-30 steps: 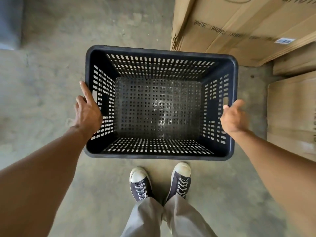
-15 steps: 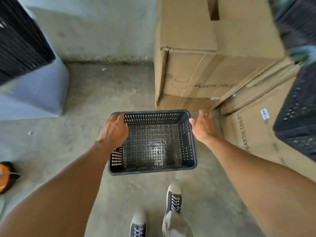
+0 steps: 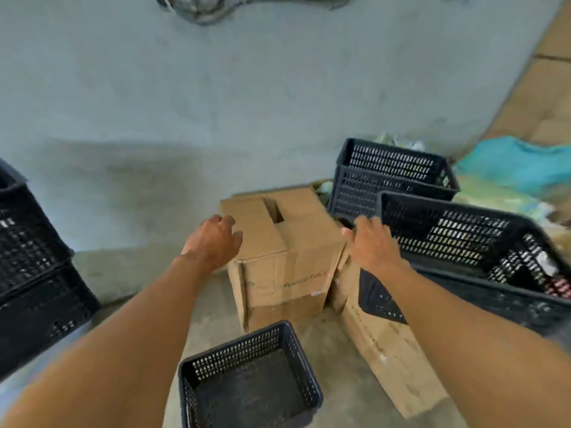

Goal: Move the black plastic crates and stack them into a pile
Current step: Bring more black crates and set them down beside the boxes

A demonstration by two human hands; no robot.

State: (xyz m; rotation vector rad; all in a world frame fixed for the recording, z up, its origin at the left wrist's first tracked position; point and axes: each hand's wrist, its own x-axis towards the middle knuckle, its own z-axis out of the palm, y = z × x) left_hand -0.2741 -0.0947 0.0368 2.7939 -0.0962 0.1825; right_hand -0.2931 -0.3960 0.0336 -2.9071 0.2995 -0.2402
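Note:
A black perforated crate (image 3: 250,378) stands on the concrete floor at the bottom centre, with nothing in it. Both my arms reach forward above it. My left hand (image 3: 213,240) hovers by the left top edge of a cardboard box, fingers loosely spread and holding nothing. My right hand (image 3: 372,245) is open, close to the near-left corner of a large black crate (image 3: 469,242) on the right; whether it touches the rim is unclear. Behind that one stands another black crate (image 3: 392,177). At the left edge is a pile of black crates (image 3: 31,273).
A cardboard box (image 3: 278,257) stands upright in the middle, and a flat carton (image 3: 389,356) leans beside it on the right. A grey wall (image 3: 216,103) closes the back. Blue plastic sheeting (image 3: 519,165) and more cartons lie at the far right.
Both hands have let go of the crate, which now rests on the floor by my feet. The view has lifted toward the wall, and my hands have moved up and forward.

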